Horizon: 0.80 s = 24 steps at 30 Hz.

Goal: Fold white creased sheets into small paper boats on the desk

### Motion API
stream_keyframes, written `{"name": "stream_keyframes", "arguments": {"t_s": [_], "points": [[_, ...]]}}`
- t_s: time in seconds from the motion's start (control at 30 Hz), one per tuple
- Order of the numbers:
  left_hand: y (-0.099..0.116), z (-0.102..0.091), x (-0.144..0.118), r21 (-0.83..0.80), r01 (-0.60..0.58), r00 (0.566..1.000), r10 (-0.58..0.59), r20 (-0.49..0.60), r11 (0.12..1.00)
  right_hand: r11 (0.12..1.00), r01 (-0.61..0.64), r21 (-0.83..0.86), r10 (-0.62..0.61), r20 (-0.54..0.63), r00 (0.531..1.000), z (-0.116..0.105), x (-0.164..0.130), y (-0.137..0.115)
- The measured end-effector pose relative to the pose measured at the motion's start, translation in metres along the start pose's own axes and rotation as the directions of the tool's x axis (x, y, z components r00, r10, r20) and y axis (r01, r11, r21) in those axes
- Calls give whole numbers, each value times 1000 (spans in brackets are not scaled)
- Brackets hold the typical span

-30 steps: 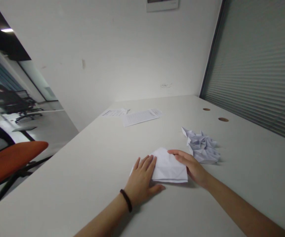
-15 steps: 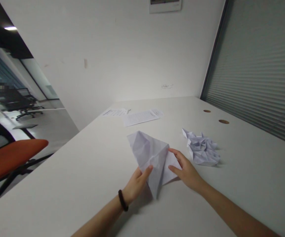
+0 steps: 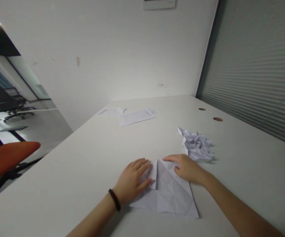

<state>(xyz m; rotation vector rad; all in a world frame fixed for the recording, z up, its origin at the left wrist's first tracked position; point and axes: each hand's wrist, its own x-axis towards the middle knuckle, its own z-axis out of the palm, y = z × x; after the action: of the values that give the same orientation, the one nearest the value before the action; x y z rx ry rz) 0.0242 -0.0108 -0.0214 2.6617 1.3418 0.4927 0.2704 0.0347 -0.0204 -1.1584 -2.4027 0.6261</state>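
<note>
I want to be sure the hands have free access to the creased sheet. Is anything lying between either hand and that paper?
Nothing visible does. The left hand and the right hand both rest directly on the creased sheet, which lies flat on the table. The crumpled paper pile sits apart, beyond the right hand.

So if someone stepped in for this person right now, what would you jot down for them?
Left hand: flat, palm down, pressing the left part of the creased white sheet; no closed grip.
Right hand: fingers spread on the sheet's far right corner, holding it down.
The sheet lies opened out on the white table, crossed by fold lines.
A pile of folded paper pieces sits just beyond the right hand, apart from the sheet.
Printed pages lie further back.
Done: creases made, sheet flattened. Left: any further folding, as none is standing now.
</note>
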Motion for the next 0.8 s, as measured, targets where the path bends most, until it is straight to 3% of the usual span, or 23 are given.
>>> {"name": "stream_keyframes", "arguments": {"t_s": [0.07,0.17,0.23,0.33,0.43,0.53,0.6,0.7,0.77,0.8], "points": [[2,7,-2,13,-16,992,14,122,1000,992,24,-125,-28,-27,999,0,0,-1],[2,12,-2,30,-14,987,9,160,999,947,-28,-320,-26,-161,987,3,1,-6],[3,13,-2,30,-13,986,7,167,999,933,-31,-358,-48,-208,977,10,0,-12],[4,13,-1,37,-12,986,6,165,999,949,48,-311,-87,-112,990,26,-2,-20],[5,14,1,45,-23,991,17,131,999,944,-24,-328,-2,-80,997,39,-4,-17],[2,15,3,19,9,999,-10,46,1000,955,16,-297,-19,-6,1000,41,-4,-8],[-3,16,4,-20,106,992,-107,-60,994,961,24,-277,-18,24,1000,37,-4,-4],[-14,17,5,-43,254,915,-255,-311,966,965,14,-260,1,56,998,30,-4,-3],[-18,15,6,11,286,860,-252,-443,958,968,10,-251,8,70,997,28,-3,-5],[-19,14,6,51,274,858,-220,-463,960,969,8,-248,10,73,997,28,-3,-5]]}}
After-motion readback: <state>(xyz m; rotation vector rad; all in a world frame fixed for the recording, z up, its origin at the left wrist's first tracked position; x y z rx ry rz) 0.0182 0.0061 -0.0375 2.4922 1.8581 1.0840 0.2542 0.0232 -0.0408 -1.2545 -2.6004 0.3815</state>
